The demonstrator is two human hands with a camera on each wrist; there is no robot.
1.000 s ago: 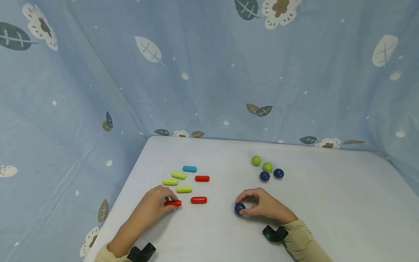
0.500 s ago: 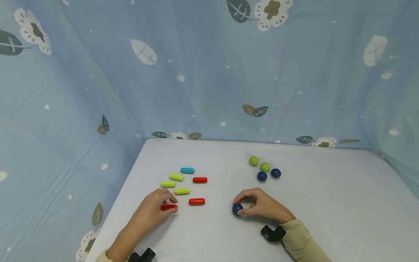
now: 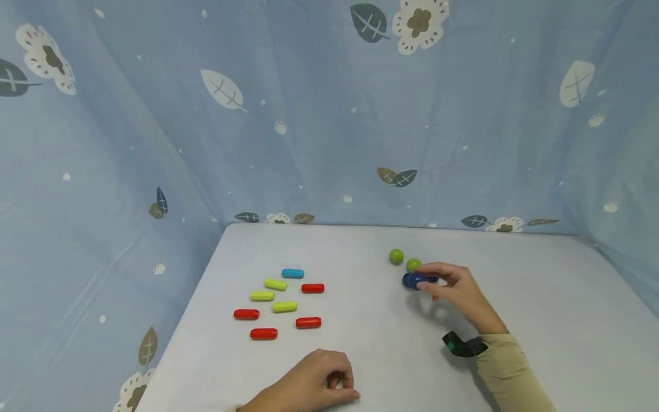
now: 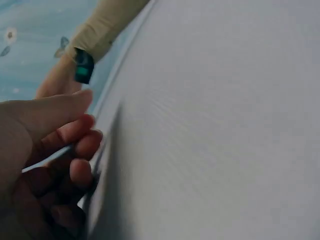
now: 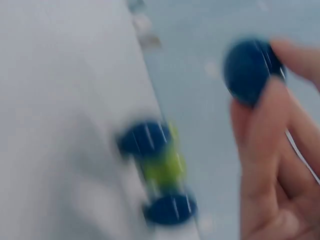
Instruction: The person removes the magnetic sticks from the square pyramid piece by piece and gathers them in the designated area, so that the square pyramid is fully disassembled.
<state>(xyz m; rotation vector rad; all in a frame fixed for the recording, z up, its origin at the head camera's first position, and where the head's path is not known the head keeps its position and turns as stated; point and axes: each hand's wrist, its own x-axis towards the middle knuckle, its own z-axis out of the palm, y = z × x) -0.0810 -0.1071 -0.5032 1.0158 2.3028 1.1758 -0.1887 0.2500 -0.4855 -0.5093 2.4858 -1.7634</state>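
In the head view my right hand (image 3: 455, 289) is over the far right part of the table, pinching a dark blue ball (image 5: 250, 70) between thumb and fingers. The right wrist view shows that ball raised above two other dark blue balls (image 5: 172, 209), with green between them. Two green balls (image 3: 396, 257) lie just beyond my right hand. My left hand (image 3: 311, 382) is near the front of the table, its fingers loosely bent with nothing in them. Left of it lie several red cylinders (image 3: 264, 333), several yellow-green cylinders (image 3: 285, 306) and a blue cylinder (image 3: 293, 273).
A white table (image 3: 355, 320) carries all the pieces. Blue cloth (image 3: 309, 114) printed with leaves and flowers hangs along its back and left edges. A dark device (image 3: 463, 345) sits on the right wrist.
My left hand has let go of a red cylinder and moved right and toward the front edge. My right hand has carried the blue ball away and right, to the other balls.
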